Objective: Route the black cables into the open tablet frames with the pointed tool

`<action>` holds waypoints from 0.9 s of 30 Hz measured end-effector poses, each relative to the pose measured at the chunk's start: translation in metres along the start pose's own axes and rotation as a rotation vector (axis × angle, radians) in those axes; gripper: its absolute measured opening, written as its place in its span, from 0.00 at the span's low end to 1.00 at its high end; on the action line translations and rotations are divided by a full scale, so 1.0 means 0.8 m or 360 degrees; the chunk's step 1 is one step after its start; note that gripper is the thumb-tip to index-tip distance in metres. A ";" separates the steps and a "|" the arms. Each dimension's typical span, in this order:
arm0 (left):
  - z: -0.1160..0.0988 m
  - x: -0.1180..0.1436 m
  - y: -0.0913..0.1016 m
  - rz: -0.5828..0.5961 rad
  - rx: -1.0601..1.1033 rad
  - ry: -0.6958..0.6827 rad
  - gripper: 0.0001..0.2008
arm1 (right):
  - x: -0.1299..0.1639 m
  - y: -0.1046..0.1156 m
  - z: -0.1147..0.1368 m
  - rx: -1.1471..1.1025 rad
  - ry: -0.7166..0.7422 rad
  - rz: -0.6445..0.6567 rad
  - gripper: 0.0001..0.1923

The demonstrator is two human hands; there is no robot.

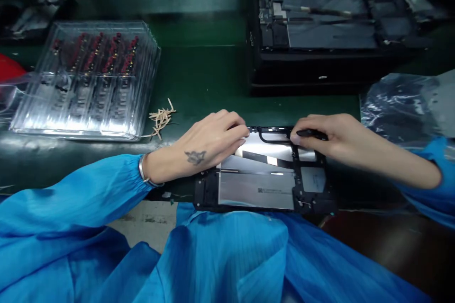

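An opened tablet [258, 189] lies on the bench edge in front of me, its silvery battery and black inner frame facing up. My left hand [216, 139] lies over its upper left part. Thumb and fingers come together near the top edge, and whatever is between them is too small to make out. At the upper right of the tablet, my right hand [325, 135] is closed round a slim black tool [313, 134]. The tool's working end is hidden by my fingers. A black cable strip [266, 158] crosses the battery between the hands.
Stacked clear plastic trays [85, 99] with small red-and-black parts stand at the left. Beside them lies a little pile of tan strips [161, 119]. More opened tablets [327, 23] are stacked at the back right, near a clear plastic bag [398, 104]. The bench top [199, 75] is green.
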State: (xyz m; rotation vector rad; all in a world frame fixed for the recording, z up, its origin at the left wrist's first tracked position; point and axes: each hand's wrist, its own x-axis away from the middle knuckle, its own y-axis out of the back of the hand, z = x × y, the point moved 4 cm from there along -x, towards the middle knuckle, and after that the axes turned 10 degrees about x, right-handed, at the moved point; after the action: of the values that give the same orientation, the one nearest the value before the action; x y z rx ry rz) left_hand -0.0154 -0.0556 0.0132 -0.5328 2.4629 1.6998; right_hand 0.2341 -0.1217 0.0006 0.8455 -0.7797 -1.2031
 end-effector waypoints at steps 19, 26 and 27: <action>-0.001 -0.008 -0.021 0.0319 0.0058 -0.0095 0.11 | -0.010 -0.005 0.001 0.0279 -0.0180 0.0139 0.13; -0.004 -0.012 -0.022 0.0453 -0.0083 -0.0099 0.14 | -0.010 -0.004 0.007 0.0358 -0.0210 0.0249 0.19; -0.003 -0.013 -0.021 0.0462 -0.0090 -0.0105 0.14 | -0.010 -0.004 0.007 0.0354 -0.0214 0.0255 0.19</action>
State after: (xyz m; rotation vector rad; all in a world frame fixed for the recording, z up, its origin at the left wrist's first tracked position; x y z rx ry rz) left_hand 0.0001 -0.0613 0.0019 -0.1230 2.5521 1.8574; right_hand 0.2260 -0.1150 -0.0001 0.8710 -1.0857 -1.0508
